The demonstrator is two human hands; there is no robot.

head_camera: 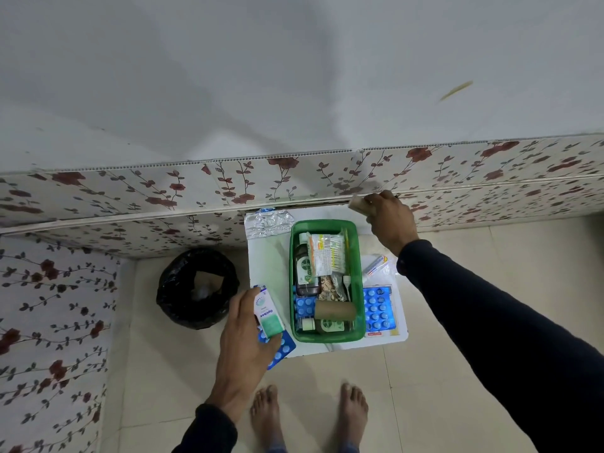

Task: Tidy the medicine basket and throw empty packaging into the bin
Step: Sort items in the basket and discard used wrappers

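A green medicine basket stands on a small white table. It holds a brown Dettol bottle, a pack of cotton buds, a cardboard roll and blue blister strips. My left hand grips a small white-and-green medicine box left of the basket, over a blue blister strip. My right hand is raised behind the basket near the wall and pinches a small pale object. The black-lined bin sits on the floor to the left.
A crumpled clear wrapper lies at the table's back left. A blue blister sheet and a small tube lie right of the basket. Floral-panelled walls close in behind and to the left. My bare feet stand on the tiled floor.
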